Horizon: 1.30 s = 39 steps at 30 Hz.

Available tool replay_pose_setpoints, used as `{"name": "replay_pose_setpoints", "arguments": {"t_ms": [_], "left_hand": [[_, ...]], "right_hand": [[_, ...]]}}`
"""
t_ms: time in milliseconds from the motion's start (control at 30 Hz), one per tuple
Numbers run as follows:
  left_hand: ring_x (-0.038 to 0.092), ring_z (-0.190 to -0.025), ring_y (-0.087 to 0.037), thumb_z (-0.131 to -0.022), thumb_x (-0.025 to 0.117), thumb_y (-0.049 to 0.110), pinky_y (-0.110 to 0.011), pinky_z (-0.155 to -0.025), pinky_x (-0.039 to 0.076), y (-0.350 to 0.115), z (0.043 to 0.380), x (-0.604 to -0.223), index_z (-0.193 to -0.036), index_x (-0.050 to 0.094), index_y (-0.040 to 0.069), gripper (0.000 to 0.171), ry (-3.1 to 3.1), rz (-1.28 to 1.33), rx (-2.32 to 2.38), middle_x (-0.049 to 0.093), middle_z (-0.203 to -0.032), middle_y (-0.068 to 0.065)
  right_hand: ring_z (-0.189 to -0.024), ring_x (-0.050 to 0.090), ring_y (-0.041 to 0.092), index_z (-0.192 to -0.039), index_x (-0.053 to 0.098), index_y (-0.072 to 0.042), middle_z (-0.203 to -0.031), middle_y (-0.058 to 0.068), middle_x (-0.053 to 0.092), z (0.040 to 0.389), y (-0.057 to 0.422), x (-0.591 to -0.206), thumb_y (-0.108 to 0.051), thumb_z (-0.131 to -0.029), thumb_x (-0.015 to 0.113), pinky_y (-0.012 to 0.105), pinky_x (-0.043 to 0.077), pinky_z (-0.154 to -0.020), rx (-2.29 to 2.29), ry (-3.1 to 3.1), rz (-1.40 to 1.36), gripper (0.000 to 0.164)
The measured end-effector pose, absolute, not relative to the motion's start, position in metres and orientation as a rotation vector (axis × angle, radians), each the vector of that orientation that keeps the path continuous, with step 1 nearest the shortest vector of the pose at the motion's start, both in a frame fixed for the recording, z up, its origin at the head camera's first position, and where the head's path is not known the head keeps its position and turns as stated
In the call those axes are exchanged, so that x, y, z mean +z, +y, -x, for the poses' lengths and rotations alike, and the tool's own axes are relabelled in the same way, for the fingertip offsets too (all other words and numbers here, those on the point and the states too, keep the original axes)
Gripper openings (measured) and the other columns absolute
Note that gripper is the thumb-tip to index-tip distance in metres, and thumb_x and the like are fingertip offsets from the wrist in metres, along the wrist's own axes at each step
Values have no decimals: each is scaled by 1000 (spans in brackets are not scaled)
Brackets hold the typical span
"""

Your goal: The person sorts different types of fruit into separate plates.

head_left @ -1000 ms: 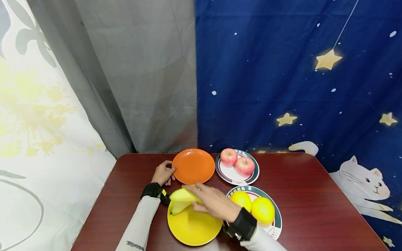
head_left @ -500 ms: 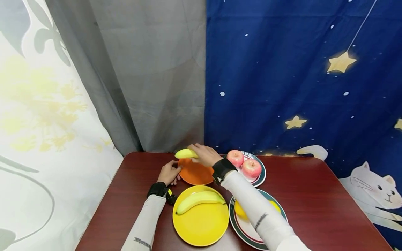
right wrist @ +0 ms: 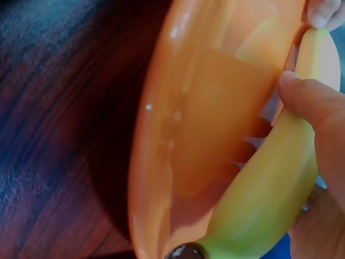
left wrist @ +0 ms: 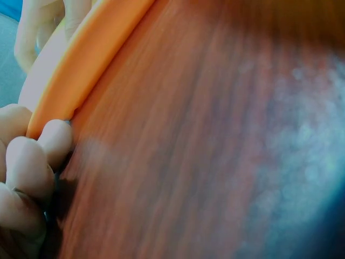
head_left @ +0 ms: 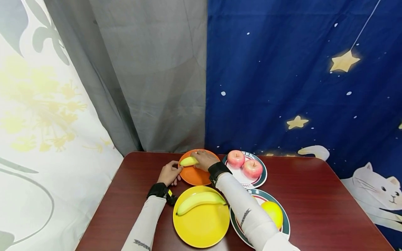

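My right hand (head_left: 205,160) grips a banana (right wrist: 264,183) over the orange plate (head_left: 196,179); in the right wrist view the thumb lies along its near side. The banana's tip points toward my left hand (head_left: 169,173), which pinches the orange plate's left rim. In the left wrist view several left fingers (left wrist: 32,162) are curled at that rim, beneath and beside it. A second banana (head_left: 201,201) lies on the yellow plate (head_left: 201,230), nearer to me. Whether the held banana touches the orange plate is hard to tell.
Two apples (head_left: 252,168) sit on a patterned plate (head_left: 262,179) right of the orange one. A yellow round fruit (head_left: 272,213) rests on another patterned plate (head_left: 285,232), partly hidden by my right sleeve (head_left: 251,212). Curtains (head_left: 163,87) hang behind the dark red table (head_left: 314,202).
My right hand has carried one banana from the yellow plate forward to the orange plate and lowered it there. My left hand stays at the orange plate's rim.
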<state>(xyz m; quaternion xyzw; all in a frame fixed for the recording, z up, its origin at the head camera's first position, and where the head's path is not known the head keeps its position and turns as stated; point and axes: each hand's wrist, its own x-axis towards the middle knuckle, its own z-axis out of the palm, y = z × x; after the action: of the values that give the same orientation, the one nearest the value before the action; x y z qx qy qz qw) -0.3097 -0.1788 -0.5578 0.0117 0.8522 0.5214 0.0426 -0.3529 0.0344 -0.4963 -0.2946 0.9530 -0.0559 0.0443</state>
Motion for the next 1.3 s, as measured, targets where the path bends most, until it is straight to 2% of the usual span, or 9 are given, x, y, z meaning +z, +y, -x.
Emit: {"name": "replay_pose_setpoints", "arguments": {"t_ms": [333, 500, 600, 833, 933, 1067, 1300], "left_hand": [[55, -39, -15, -106, 66, 30, -26, -43, 50, -180, 310, -560, -143, 57, 2, 47, 2594, -51, 1605, 68, -64, -5], [55, -39, -16, -106, 67, 31, -26, -43, 49, -181, 311, -561, -143, 57, 3, 47, 2601, -35, 1594, 69, -64, -5], [55, -39, -16, -106, 67, 31, -26, -43, 49, -182, 312, -560, -143, 57, 3, 47, 2608, -38, 1589, 69, -64, -6], [55, -39, -16, -106, 65, 31, -27, -42, 49, -182, 315, -560, -142, 58, 3, 46, 2600, -83, 1597, 69, -64, -5], [55, -39, -16, -106, 66, 31, -28, -43, 49, -184, 317, -559, -142, 58, 3, 46, 2605, -100, 1612, 69, -64, -5], [56, -40, -16, -106, 66, 33, -28, -44, 50, -183, 316, -559, -142, 58, 3, 47, 2600, -89, 1605, 69, -64, -5], [56, -40, -16, -107, 65, 33, -27, -44, 50, -180, 311, -559, -142, 58, 4, 46, 2606, -51, 1595, 69, -66, -5]], "right_hand": [[-130, 60, 32, -148, 59, -17, -143, 14, 62, 350, 35, -495, -29, -103, 73, 44, 48, -117, -174, 2958, 919, 49], [-119, 59, 33, -147, 62, -13, -135, 13, 63, 341, 39, -469, -32, -102, 73, 45, 52, -106, -236, 2968, 1053, 49], [-119, 60, 31, -145, 64, -13, -134, 11, 63, 322, 43, -447, -32, -103, 72, 43, 53, -104, -309, 2957, 1175, 47], [-132, 60, 27, -144, 65, -14, -140, 8, 66, 244, 54, -418, -32, -100, 76, 44, 49, -115, -414, 2894, 1541, 48], [-131, 59, 23, -145, 64, -17, -141, 4, 64, 215, 57, -421, -34, -100, 76, 40, 50, -113, -398, 2877, 1567, 50], [-129, 57, 21, -148, 62, -21, -142, 2, 62, 193, 62, -442, -37, -100, 76, 38, 51, -110, -331, 2880, 1465, 53], [-136, 53, 27, -154, 55, -21, -151, 6, 56, 187, 67, -491, -38, -98, 78, 46, 49, -113, -254, 2893, 1229, 62]]}}
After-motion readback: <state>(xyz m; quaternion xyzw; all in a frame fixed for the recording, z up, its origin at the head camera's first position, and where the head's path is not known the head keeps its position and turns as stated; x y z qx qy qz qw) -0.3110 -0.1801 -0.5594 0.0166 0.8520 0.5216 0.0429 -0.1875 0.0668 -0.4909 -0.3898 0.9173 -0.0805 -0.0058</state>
